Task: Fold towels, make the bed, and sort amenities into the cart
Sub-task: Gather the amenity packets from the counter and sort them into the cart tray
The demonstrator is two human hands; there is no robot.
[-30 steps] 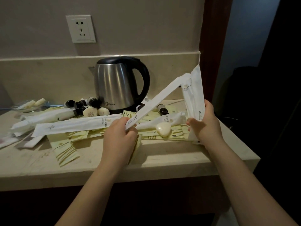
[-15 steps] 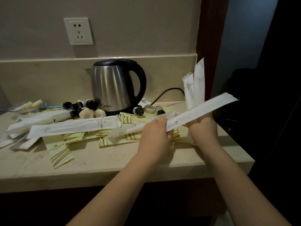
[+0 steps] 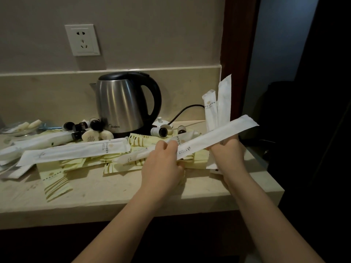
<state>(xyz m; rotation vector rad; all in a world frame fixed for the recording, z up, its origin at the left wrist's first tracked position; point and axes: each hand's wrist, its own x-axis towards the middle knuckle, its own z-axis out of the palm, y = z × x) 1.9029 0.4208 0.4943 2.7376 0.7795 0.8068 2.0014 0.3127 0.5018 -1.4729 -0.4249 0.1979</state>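
Observation:
My left hand (image 3: 163,166) pinches the near end of a long white amenity packet (image 3: 218,136), which slants up to the right across my right hand (image 3: 228,154). That right hand grips a bunch of upright white packets (image 3: 218,111) above the counter's right end. Another long white packet (image 3: 76,152) lies flat on the counter (image 3: 114,190) among several yellow-striped sachets (image 3: 55,179). Small dark-capped bottles (image 3: 159,131) and round white soaps (image 3: 91,136) lie around the kettle's base.
A steel kettle (image 3: 121,103) with a black handle stands at the back, its cord running right. A wall socket (image 3: 82,40) is above it. A glass dish (image 3: 20,129) sits far left. Dark wooden trim and a dark doorway lie to the right.
My left hand swung the long packet from leaning up against the held bunch down to a low slant across my right hand, and moved right toward it. The right hand barely moved.

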